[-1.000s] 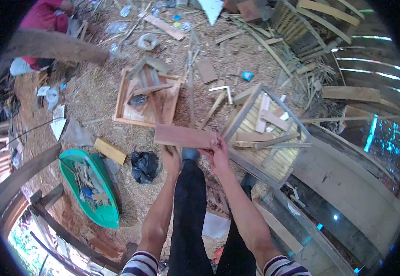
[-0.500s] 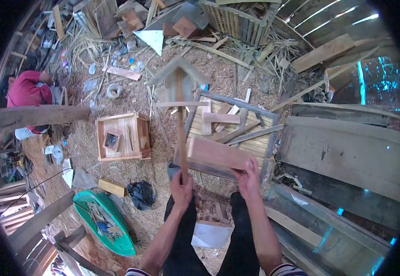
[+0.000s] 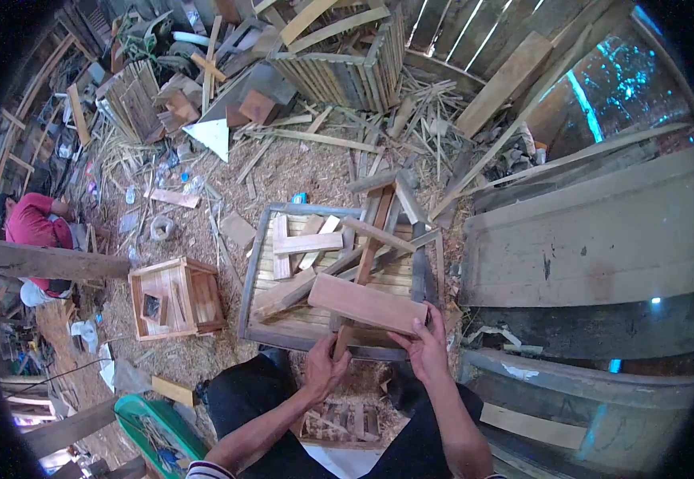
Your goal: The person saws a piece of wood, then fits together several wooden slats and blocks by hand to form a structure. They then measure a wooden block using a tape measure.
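Board [image 3: 367, 302], plain and flat, held out over the near part of a slatted panel [image 3: 255, 267], its right end in the grip of the right hand [image 3: 428, 347]. Left hand [image 3: 325, 371] clasped round the foot of an arrow-headed wooden frame [image 3: 377, 233]; stem passes behind the board, head shows past the panel's far edge, toward the right corner. Contact with slats: cannot tell. Half a second ago frame showed along the panel's left edge; now it crosses the right half. View has swung too, so part of that shift is head movement. My reading: work now centres over the panel, both hands occupied. Loose wood pieces [image 3: 315, 243] near the far left corner. Wooden box [image 3: 203, 299] beyond the left edge, apart. Green tub [image 3: 129, 409] nearer the body; co-worker [image 3: 39, 223] well off left.
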### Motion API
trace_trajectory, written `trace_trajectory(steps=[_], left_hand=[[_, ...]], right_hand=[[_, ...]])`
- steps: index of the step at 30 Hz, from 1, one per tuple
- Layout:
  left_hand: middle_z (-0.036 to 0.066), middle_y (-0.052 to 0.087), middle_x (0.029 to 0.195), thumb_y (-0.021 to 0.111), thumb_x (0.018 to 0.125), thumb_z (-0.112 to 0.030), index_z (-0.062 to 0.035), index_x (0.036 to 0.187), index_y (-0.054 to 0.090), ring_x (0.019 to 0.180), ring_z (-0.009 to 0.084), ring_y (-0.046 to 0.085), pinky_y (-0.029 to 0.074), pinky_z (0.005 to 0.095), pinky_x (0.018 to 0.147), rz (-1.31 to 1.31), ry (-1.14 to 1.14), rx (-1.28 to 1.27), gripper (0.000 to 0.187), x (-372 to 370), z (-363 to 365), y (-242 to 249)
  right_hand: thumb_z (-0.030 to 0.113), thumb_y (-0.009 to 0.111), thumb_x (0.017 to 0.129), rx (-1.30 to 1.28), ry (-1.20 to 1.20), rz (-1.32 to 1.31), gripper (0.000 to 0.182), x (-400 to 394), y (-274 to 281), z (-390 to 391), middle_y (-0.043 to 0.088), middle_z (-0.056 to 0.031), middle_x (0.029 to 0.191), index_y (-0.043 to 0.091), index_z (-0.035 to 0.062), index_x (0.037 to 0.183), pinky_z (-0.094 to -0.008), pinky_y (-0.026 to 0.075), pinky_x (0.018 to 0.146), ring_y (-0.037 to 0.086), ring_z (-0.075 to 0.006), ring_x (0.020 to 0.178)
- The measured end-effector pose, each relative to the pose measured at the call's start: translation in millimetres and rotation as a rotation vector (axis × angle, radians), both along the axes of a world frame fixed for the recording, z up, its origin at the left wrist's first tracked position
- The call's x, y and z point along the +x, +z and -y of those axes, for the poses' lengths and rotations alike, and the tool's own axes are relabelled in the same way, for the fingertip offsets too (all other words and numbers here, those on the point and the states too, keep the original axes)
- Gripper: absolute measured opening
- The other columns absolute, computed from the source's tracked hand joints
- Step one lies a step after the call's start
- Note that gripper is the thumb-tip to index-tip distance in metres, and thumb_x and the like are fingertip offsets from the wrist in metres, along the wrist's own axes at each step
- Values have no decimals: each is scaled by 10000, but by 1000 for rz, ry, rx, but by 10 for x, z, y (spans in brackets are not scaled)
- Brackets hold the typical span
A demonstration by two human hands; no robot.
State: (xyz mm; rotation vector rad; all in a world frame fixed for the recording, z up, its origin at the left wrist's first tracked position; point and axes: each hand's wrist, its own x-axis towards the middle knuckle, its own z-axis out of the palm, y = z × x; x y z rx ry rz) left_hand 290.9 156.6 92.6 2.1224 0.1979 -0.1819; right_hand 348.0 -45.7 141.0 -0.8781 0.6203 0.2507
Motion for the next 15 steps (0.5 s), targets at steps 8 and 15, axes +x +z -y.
trace_trajectory(steps=[8,15], left_hand=[[236,625,925,631,774,-262,9,1038,600,895,403,596,469,448,791,-95,-16,69,379,-61,49,-242],[279,620,963,601,837,-414,56,1085,543,917,420,600,463,461,790,-150,-75,66,534,44,-26,-183]], right_hand=[[1,515,864,47,24,117,468,220,-348,0,448,-160,1212,310,111,1270,-490,546,836,536,-333,1076],[-37,509,840,252,97,276,332,400,-483,70,515,-182,1165,455,-15,1168,-523,530,866,544,-333,1071]])
